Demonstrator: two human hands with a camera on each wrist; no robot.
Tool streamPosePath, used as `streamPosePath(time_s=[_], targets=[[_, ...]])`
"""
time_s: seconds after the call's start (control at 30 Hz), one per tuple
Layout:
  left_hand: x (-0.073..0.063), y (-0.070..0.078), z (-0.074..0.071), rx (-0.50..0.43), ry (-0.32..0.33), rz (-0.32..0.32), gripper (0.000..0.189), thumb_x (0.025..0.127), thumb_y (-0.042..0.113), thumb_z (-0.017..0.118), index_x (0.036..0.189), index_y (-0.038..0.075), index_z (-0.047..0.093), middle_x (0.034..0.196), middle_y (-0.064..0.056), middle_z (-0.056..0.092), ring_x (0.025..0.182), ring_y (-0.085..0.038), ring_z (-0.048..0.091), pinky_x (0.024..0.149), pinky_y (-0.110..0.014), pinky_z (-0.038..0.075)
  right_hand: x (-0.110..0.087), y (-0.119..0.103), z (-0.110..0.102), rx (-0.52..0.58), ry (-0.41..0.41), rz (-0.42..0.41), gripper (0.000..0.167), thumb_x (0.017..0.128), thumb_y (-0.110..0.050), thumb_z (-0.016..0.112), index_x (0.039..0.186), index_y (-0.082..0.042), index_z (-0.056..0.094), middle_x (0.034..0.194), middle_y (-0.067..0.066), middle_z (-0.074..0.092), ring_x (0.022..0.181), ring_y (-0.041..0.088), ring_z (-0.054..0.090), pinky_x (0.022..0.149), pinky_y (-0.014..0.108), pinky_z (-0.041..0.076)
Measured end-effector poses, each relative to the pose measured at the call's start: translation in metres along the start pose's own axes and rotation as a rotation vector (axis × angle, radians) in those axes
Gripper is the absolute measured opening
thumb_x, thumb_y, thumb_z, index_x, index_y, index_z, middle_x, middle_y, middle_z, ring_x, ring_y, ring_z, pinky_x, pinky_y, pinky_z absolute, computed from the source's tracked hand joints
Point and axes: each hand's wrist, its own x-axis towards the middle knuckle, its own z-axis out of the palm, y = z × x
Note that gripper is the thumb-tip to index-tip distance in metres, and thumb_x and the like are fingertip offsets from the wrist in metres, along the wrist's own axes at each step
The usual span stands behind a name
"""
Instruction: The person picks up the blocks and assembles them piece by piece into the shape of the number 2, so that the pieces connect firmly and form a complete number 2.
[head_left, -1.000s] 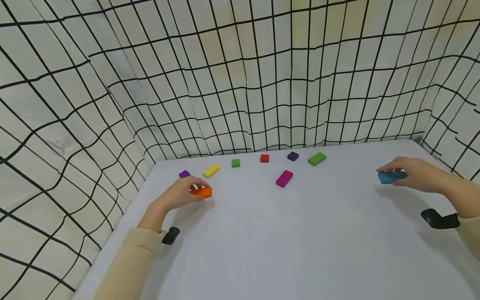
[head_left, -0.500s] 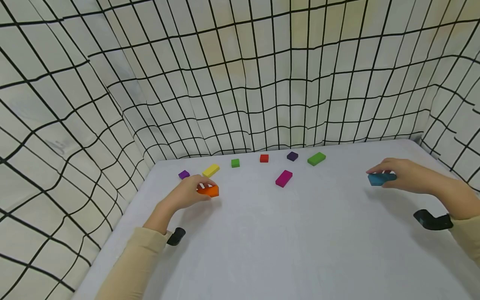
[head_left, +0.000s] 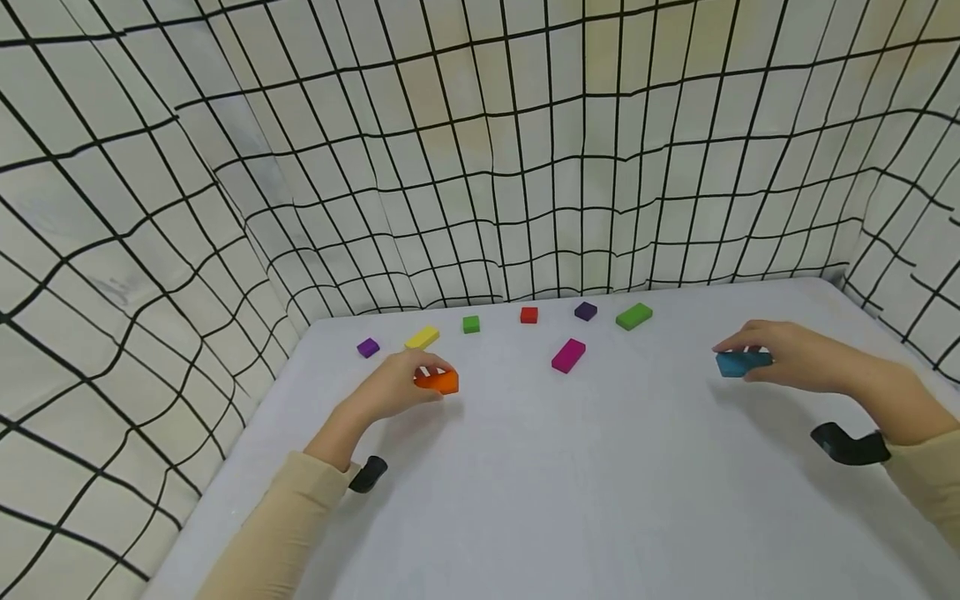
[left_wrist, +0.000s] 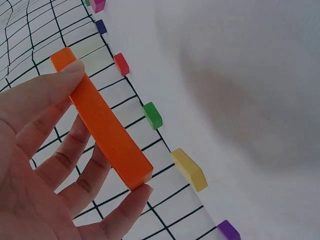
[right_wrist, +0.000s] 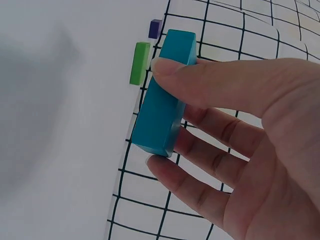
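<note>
My left hand (head_left: 397,385) grips a long orange block (left_wrist: 110,125) between thumb and fingers, held above the white table with its shadow below. Over the table's right side, my right hand (head_left: 806,357) holds a blue block (right_wrist: 165,100), thumb on one face and fingers on the other. In the head view a yellow block (head_left: 422,337) and a purple block (head_left: 368,347) lie just beyond the left hand. A magenta block (head_left: 568,356) lies on the table between the two hands, apart from both.
Along the table's back edge lie a small green block (head_left: 471,324), a red block (head_left: 529,315), a dark purple block (head_left: 586,311) and a longer green block (head_left: 634,317). A white wall with a black grid (head_left: 525,167) rises behind and beside the white table (head_left: 570,500).
My left hand has moved to the right with the orange block, uncovering the purple block. My right hand has moved to the left with the blue block. The blocks on the table stay put.
</note>
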Motion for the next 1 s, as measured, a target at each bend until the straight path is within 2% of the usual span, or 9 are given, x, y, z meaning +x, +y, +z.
streamPosePath(time_s=[0.33,0.67,1.0], targets=[[0.0,0.012,0.008,-0.014,-0.019,0.025,0.035,0.09,0.006,0.079,0.124,0.013,0.073,0.111,-0.005,0.066,0.103,-0.026,0.059,0.091,-0.043,0.053,0.006,-0.018,0.009,-0.001,-0.031,-0.036,0.043,0.084,-0.004,0.082,0.126,-0.004,0.071,0.113,0.006,0.066,0.102,0.028,0.064,0.087,0.052,0.056],[-0.002,0.025,0.013,-0.016,-0.018,0.04,0.034,0.09,0.006,0.079,0.123,0.014,0.074,0.112,-0.004,0.066,0.104,-0.026,0.058,0.093,-0.043,0.053,0.009,-0.033,0.015,0.01,-0.063,-0.077,0.042,0.085,-0.007,0.082,0.126,-0.006,0.071,0.113,0.0,0.065,0.102,0.023,0.061,0.087,0.046,0.056],[-0.003,0.038,0.021,-0.008,-0.025,0.085,0.033,0.089,0.009,0.081,0.121,0.018,0.074,0.109,-0.002,0.064,0.104,-0.024,0.058,0.089,-0.039,0.054,0.015,-0.05,0.017,-0.014,-0.071,-0.127,0.042,0.085,-0.007,0.083,0.126,-0.008,0.072,0.113,-0.003,0.063,0.102,0.02,0.06,0.086,0.044,0.055]])
